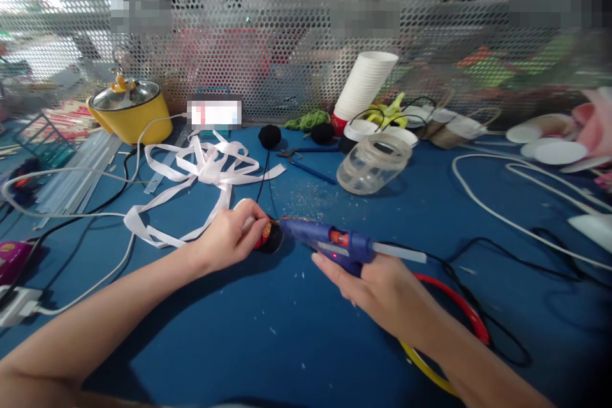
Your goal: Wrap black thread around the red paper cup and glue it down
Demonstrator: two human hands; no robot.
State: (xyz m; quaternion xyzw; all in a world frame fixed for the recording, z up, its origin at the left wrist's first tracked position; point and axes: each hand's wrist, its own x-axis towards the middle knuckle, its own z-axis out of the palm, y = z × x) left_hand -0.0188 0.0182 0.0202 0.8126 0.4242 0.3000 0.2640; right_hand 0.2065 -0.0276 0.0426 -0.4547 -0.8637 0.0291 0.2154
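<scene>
My left hand [234, 237] is closed on a small cup-shaped piece [272, 241], black and red with an orange patterned spot. My fingers hide much of it. A strand of black yarn runs down toward it from a black yarn ball [269, 136]. My right hand [377, 284] is wrapped around the handle of a blue glue gun [325, 239], with a pale glue stick [399, 252] sticking out of its back. The gun's nozzle points left, right at the piece; I cannot tell whether they touch. A small red light glows on the gun's side.
White ribbon [210, 169] lies loosely heaped at left, near a yellow pot [138, 116]. Blue-handled pliers [310, 169], a clear plastic jar [373, 164] and stacked paper cups [366, 89] stand or lie further back. Cables [492, 204] cross both sides. A perforated metal screen [287, 6] closes the back.
</scene>
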